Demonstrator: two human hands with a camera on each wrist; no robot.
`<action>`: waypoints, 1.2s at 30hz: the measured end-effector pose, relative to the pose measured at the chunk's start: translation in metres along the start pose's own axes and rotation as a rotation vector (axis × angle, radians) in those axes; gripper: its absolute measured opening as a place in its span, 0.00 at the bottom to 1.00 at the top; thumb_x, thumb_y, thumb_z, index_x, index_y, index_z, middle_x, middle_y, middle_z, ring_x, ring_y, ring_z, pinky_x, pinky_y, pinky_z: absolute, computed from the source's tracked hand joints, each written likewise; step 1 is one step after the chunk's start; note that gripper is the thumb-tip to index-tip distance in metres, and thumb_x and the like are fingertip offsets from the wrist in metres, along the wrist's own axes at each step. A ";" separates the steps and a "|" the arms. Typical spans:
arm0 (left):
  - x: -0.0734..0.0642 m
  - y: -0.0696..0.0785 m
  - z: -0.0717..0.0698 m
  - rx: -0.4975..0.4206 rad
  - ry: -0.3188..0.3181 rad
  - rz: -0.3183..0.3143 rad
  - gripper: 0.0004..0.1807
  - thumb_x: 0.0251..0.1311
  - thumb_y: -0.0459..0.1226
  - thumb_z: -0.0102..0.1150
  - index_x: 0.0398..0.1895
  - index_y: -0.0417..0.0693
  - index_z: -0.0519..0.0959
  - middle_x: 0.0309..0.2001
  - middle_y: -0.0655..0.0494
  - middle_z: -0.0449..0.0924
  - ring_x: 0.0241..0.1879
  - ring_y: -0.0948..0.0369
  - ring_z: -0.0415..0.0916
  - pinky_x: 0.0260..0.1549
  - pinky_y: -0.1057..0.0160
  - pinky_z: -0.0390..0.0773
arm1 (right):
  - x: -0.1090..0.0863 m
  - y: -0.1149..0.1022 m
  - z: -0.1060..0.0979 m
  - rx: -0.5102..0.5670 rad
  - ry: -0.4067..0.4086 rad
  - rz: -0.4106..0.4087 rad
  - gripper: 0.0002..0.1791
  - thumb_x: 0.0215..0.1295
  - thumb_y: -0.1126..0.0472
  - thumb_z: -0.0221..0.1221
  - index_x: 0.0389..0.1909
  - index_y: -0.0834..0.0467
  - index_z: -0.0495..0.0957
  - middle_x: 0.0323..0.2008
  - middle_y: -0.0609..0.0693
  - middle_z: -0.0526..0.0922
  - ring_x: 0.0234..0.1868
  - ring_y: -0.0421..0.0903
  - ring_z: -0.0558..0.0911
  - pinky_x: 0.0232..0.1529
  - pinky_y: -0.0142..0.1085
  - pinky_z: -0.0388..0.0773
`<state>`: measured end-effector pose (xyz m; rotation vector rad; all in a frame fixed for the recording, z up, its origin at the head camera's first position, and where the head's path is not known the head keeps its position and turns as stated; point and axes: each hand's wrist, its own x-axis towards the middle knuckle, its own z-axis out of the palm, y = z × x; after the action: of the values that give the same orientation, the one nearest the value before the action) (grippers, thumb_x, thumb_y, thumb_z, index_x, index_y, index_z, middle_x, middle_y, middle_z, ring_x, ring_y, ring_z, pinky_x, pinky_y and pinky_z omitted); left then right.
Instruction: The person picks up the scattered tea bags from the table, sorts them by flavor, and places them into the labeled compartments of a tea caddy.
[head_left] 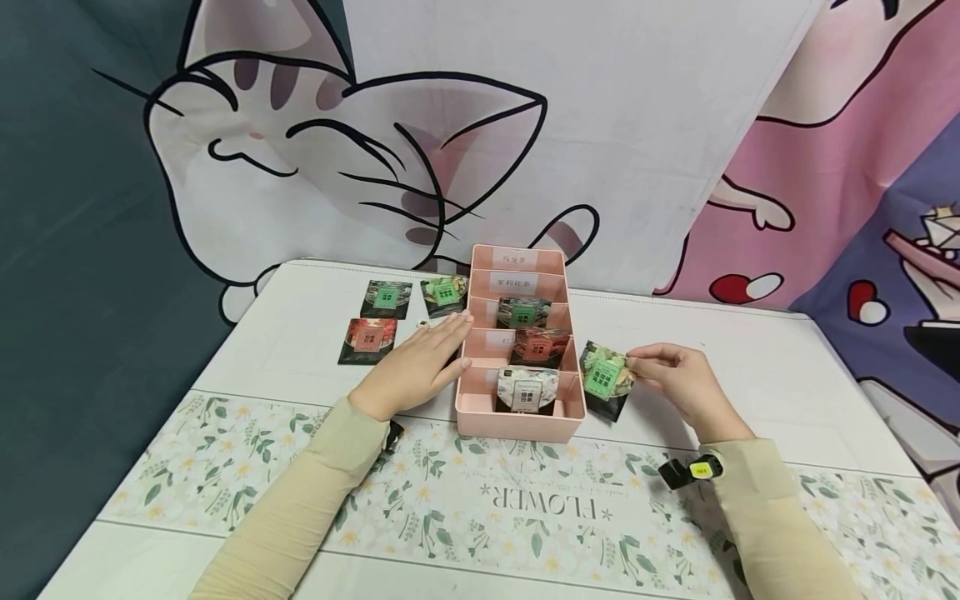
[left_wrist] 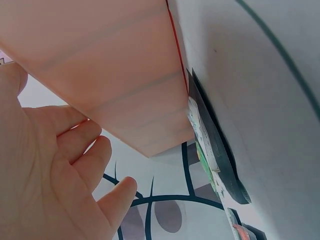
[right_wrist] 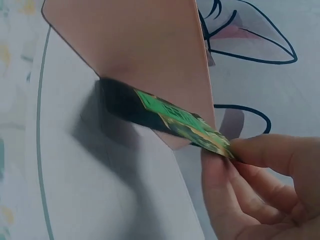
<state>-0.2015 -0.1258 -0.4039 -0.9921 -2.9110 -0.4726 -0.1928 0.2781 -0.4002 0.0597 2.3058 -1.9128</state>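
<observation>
The right hand (head_left: 678, 383) is turned inward, with its thumb and fingers clamped on the patterned end of a packet (head_left: 606, 379), while the left hand (head_left: 420, 362), its fingers extended and holding nothing, rests against the far side of the box (head_left: 517, 427) from this grip. The packet is just to the left of the grip, beside the box, and its long axis is slanting, with the black end pointing away from the pinching fingers and toward the person.
</observation>
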 end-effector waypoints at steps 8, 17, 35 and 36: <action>0.000 -0.002 0.001 -0.001 0.003 -0.002 0.36 0.80 0.54 0.36 0.82 0.45 0.50 0.81 0.52 0.45 0.80 0.53 0.45 0.76 0.45 0.52 | 0.005 -0.004 0.014 0.028 0.038 -0.035 0.04 0.69 0.62 0.65 0.41 0.57 0.85 0.34 0.40 0.86 0.37 0.35 0.85 0.41 0.28 0.85; 0.001 -0.001 -0.001 -0.004 0.001 0.001 0.36 0.81 0.54 0.36 0.82 0.44 0.50 0.81 0.52 0.45 0.80 0.53 0.45 0.76 0.45 0.51 | 0.008 -0.010 0.026 0.089 0.050 -0.038 0.04 0.67 0.60 0.67 0.40 0.55 0.87 0.35 0.41 0.87 0.38 0.35 0.84 0.42 0.27 0.84; 0.000 0.000 -0.002 -0.011 -0.002 -0.005 0.36 0.80 0.54 0.37 0.82 0.45 0.50 0.81 0.52 0.45 0.80 0.52 0.45 0.76 0.45 0.51 | 0.019 -0.011 0.030 0.245 0.130 -0.071 0.04 0.68 0.64 0.66 0.39 0.55 0.88 0.37 0.42 0.88 0.39 0.35 0.83 0.44 0.27 0.84; 0.000 0.000 -0.002 -0.010 -0.003 -0.005 0.36 0.80 0.54 0.37 0.82 0.45 0.50 0.81 0.52 0.45 0.80 0.52 0.45 0.77 0.45 0.51 | 0.020 -0.011 0.030 0.252 0.137 -0.067 0.04 0.68 0.64 0.66 0.39 0.55 0.88 0.37 0.41 0.88 0.39 0.35 0.83 0.44 0.27 0.84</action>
<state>-0.2011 -0.1262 -0.4020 -0.9878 -2.9174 -0.4865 -0.2114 0.2455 -0.3973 0.1467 2.1568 -2.2910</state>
